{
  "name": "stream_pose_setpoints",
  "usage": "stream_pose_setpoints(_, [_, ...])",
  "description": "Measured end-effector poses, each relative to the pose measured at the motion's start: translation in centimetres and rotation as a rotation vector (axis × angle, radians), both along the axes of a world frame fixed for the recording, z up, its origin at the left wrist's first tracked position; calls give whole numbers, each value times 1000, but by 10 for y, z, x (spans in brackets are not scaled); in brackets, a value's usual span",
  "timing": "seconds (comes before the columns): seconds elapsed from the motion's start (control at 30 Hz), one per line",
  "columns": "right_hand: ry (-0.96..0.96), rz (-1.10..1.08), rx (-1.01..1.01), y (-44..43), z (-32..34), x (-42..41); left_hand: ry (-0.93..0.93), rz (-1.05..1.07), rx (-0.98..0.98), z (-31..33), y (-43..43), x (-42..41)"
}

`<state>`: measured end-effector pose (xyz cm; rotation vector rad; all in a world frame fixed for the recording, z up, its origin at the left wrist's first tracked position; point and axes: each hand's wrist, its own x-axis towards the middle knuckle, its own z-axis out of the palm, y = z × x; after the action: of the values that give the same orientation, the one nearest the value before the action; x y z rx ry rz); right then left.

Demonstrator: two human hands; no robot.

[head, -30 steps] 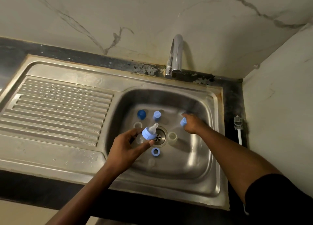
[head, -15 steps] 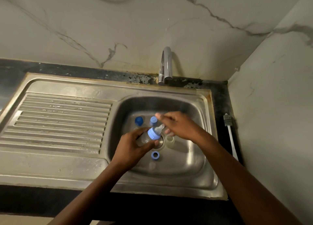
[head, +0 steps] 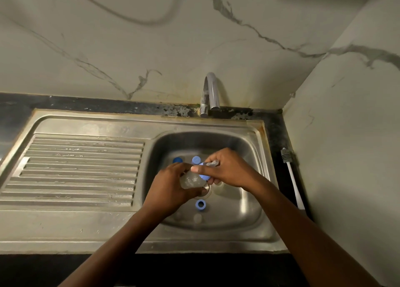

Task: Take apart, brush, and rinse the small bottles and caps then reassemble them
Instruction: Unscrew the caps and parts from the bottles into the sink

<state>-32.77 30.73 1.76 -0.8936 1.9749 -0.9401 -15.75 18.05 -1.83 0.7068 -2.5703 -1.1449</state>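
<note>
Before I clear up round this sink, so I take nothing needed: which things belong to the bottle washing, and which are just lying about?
Job: small bottle in the left hand; its blue teat cap, gripped by the right hand; dark blue cap, light blue cap and blue ring in the sink; bottle brush; tap.
Lying about: draining board; cord on the wall.

The left hand and bottle hide most of the drain; the right hand half-covers the blue collar.

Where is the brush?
In the head view, the brush lies on the dark counter right of the sink, next to the side wall.
</note>
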Motion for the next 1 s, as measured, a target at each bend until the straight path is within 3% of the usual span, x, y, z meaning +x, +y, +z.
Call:
stream_pose_setpoints(0.27, [34, 125, -5, 8, 7, -4, 37, -97, -11, 5, -3, 1])
stream_pose_setpoints(0.4, [33, 159, -11, 13, 12, -7, 17, -165, 96, 6, -5, 0])
stream_pose_setpoints(0.53, [197, 315, -17, 21, 21, -11, -49, -212, 300, 1, -10, -1])
stream_pose_setpoints(0.7, [204, 402, -91, 26, 26, -10, -3, -225, 274, 3, -19, 1])
stream_pose_setpoints(0.9, [303, 183, 89, 19, 31, -3, 2, -258, 200, 10, -16, -4])
stream_pose_setpoints(1.0, [220, 156, 62, 18, 32, 1, 12, -248, 195, 11, -15, -4])
